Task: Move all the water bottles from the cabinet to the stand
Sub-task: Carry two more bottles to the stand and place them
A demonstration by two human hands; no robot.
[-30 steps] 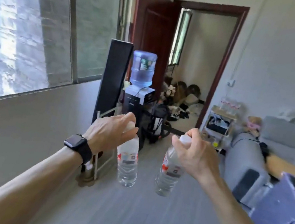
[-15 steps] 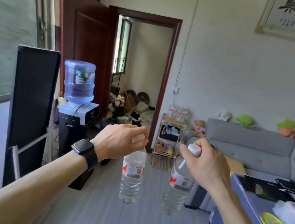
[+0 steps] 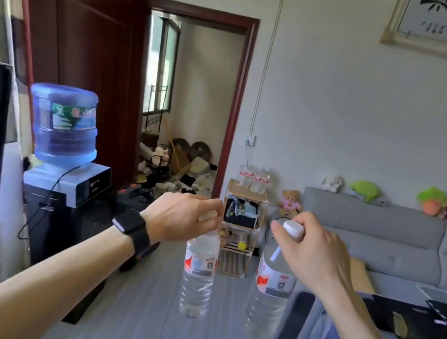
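Bottle [image 3: 196, 284] gripped in left hand [image 3: 178, 218], second bottle [image 3: 268, 299] in right hand [image 3: 315, 254], above grey floor [image 3: 130, 317]; stand [image 3: 248, 193] by doorway [image 3: 197, 105]; labels unreadable.

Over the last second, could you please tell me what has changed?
The view swung right: the doorway and the stand now sit ahead, nearer. Nothing was let go: the left hand still holds the left bottle by its top, the right hand the right bottle, both hanging.
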